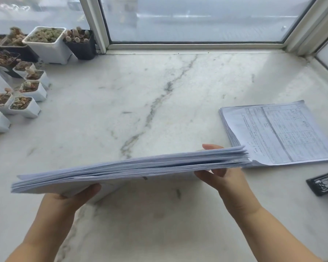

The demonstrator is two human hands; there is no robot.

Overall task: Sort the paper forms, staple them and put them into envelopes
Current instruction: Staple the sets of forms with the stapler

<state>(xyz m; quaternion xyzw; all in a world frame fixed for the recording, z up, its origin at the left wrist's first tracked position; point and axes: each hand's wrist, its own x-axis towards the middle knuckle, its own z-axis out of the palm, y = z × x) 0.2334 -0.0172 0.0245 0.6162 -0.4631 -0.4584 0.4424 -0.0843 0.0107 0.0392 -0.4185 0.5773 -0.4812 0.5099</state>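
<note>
A thick stack of white paper forms [133,167] hangs nearly level above the marble surface, seen edge-on. My left hand [72,197] grips its lower left end from below, thumb and fingers curled round the sheets. My right hand [223,176] holds the right end, one fingertip showing over the far edge and the other fingers beneath. A second pile of printed forms [278,133] lies flat on the marble at the right, its near left corner just under the held stack. A black stapler [324,183] lies at the right edge.
Several small white and black pots with succulents [28,87] crowd the left side of the marble windowsill [140,91]. A window frame [195,45] runs along the back and the right corner.
</note>
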